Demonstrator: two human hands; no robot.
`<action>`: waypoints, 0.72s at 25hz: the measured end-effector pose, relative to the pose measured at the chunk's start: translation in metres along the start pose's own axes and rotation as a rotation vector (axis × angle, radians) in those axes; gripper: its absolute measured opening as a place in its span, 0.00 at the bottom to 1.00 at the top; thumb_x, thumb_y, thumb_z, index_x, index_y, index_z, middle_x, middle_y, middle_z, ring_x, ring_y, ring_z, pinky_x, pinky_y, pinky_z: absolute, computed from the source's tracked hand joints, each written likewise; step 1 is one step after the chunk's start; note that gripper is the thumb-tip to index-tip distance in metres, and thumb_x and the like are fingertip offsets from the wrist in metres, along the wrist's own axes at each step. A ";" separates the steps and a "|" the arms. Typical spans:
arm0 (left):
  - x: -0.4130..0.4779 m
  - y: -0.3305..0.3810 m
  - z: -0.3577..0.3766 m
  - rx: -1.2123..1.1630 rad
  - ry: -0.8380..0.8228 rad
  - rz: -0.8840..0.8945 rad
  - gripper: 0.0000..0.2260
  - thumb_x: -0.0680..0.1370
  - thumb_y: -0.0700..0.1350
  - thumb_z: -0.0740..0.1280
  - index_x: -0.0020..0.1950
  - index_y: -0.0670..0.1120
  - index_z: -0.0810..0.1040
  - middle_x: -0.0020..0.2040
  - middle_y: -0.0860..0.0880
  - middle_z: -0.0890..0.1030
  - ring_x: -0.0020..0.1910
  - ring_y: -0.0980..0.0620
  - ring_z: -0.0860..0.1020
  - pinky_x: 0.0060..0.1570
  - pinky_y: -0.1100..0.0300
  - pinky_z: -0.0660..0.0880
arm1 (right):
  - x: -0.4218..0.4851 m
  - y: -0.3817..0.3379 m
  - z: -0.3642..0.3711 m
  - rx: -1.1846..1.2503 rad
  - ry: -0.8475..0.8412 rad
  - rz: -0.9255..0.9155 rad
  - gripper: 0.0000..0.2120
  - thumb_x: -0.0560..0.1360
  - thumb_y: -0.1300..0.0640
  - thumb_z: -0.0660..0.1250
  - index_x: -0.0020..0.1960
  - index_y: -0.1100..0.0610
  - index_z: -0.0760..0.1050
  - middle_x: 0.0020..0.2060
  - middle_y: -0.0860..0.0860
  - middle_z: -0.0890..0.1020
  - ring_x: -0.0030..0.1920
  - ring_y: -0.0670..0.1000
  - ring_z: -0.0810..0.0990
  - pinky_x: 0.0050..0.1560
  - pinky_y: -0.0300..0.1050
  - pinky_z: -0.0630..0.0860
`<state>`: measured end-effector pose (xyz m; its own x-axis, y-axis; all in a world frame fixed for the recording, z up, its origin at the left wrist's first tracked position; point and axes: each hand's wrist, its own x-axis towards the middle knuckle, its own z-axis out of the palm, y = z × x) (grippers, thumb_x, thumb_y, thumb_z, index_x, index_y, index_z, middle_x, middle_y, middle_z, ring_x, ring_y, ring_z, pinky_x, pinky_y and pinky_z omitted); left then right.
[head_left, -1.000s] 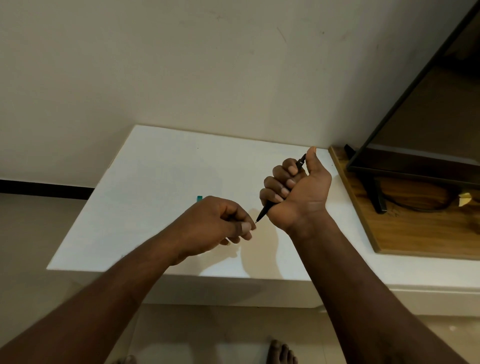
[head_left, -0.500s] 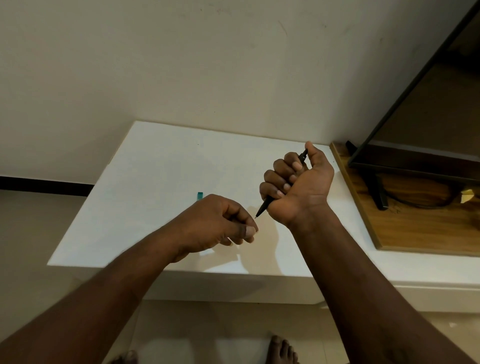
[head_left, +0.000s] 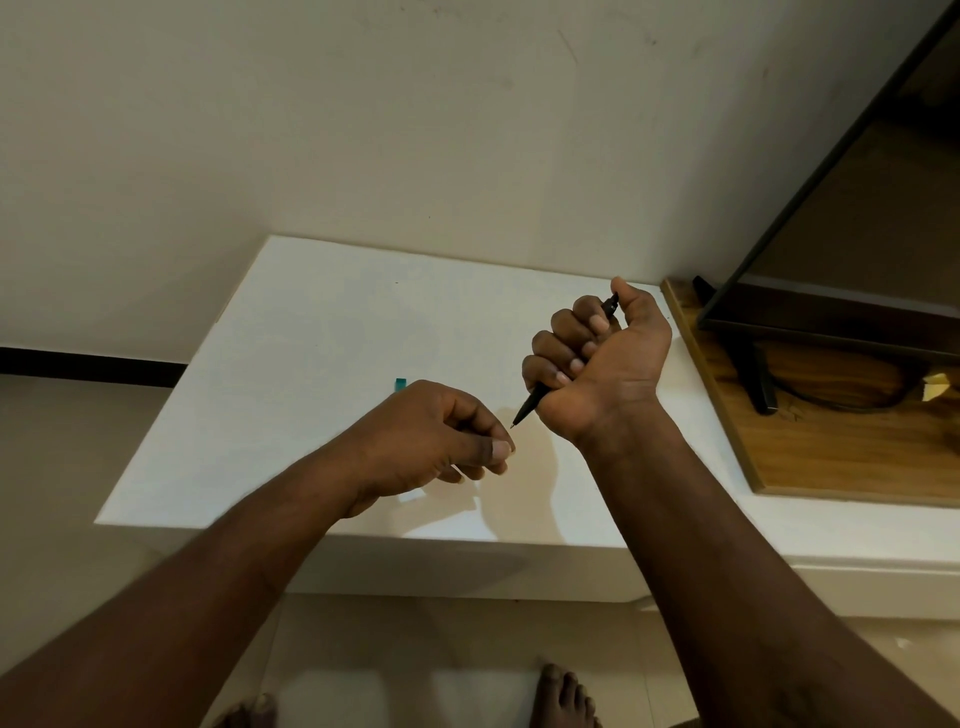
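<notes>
right hand (head_left: 602, 364): gripping the black pen (head_left: 532, 402) in a fist above the white table (head_left: 311, 322)
black pen: pointing its tip toward the left hand (head_left: 441, 436)
left hand: curling thumb onto fingers, cannot tell if pinching anything

Right hand (head_left: 597, 364) raised, palm toward camera, fisted round slim black pen (head_left: 530, 408), thumb on its top end. Left hand (head_left: 431, 436) lower, knuckles up, fingers curled, thumb against forefinger.
</notes>
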<state>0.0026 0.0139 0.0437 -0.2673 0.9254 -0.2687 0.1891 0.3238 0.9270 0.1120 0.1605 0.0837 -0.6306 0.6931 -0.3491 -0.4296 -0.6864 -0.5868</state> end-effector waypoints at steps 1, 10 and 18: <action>0.000 0.000 0.000 0.001 0.002 0.000 0.03 0.78 0.46 0.74 0.50 0.50 0.87 0.44 0.53 0.89 0.45 0.54 0.87 0.45 0.62 0.80 | 0.000 0.000 0.001 0.000 -0.001 -0.005 0.22 0.78 0.43 0.60 0.29 0.53 0.63 0.25 0.47 0.59 0.23 0.47 0.54 0.25 0.40 0.52; 0.001 -0.001 0.001 0.014 0.006 -0.001 0.03 0.78 0.47 0.74 0.50 0.50 0.87 0.44 0.54 0.89 0.44 0.55 0.87 0.43 0.63 0.80 | -0.001 0.001 0.001 0.001 -0.028 -0.025 0.23 0.78 0.43 0.60 0.29 0.53 0.62 0.24 0.47 0.58 0.23 0.47 0.53 0.26 0.40 0.51; 0.002 -0.002 0.000 0.004 0.009 -0.001 0.02 0.78 0.47 0.74 0.49 0.52 0.87 0.44 0.54 0.89 0.44 0.56 0.87 0.44 0.62 0.80 | -0.002 0.001 0.002 -0.013 -0.010 -0.016 0.25 0.78 0.40 0.61 0.30 0.52 0.61 0.25 0.47 0.58 0.24 0.47 0.53 0.26 0.40 0.51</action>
<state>0.0020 0.0148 0.0413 -0.2762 0.9232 -0.2672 0.1930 0.3256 0.9256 0.1116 0.1577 0.0849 -0.6302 0.7016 -0.3326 -0.4311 -0.6724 -0.6017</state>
